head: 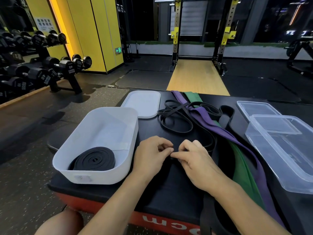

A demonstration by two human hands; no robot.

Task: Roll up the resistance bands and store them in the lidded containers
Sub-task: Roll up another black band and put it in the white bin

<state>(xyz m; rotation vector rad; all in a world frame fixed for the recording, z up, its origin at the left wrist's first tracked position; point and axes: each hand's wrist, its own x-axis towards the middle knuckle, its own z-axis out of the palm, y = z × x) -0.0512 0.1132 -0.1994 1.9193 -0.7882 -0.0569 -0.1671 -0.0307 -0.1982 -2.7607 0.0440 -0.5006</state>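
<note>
- Right now your left hand (152,155) and right hand (194,161) meet at the centre of the frame, fingertips curled together and pinching the end of the thin black band (166,111) on the black pad (169,187).
- Its loose loops lie at upper centre, beside the purple band (220,129) and green band (243,167).
- At lower left, a rolled black band (94,158) lies in the white container (94,177), with the white lid (142,104) just behind.
- At the right edge sit the clear container (288,158) and clear lid (259,109).

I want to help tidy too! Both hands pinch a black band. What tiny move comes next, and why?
Probably fold the pinched end over itself to start a coil. The left hand and right hand pinch the uncoiled thin black band; a rolled band lies in the white bin.
</note>
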